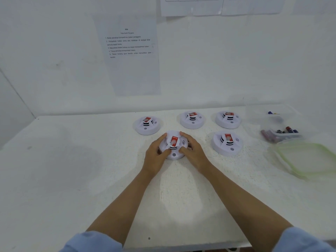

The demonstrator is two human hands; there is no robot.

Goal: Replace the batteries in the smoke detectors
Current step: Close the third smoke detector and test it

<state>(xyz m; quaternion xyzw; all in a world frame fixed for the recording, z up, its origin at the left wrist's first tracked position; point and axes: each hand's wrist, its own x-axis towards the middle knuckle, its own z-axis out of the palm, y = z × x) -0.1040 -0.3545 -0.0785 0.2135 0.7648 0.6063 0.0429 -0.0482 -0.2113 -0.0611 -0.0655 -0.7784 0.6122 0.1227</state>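
Several round white smoke detectors with red labels lie on the white table [72, 170]. The nearest detector [173, 144] sits at the table's middle. My left hand [157, 153] grips its left side and my right hand [192, 151] grips its right side, fingers curled over the rim. Other detectors rest behind it, one at the left [147, 124], one in the middle [192, 119], one at the right [228, 119]. Another detector [226, 142] lies to the right of my hands. A clear plastic container [278, 132] at the far right holds several batteries.
A clear lid with a green rim [309, 159] lies at the table's right edge, in front of the container. A sheet of printed instructions [130, 51] is taped to the wall behind the table. More paper sheets [218, 6] hang higher up.
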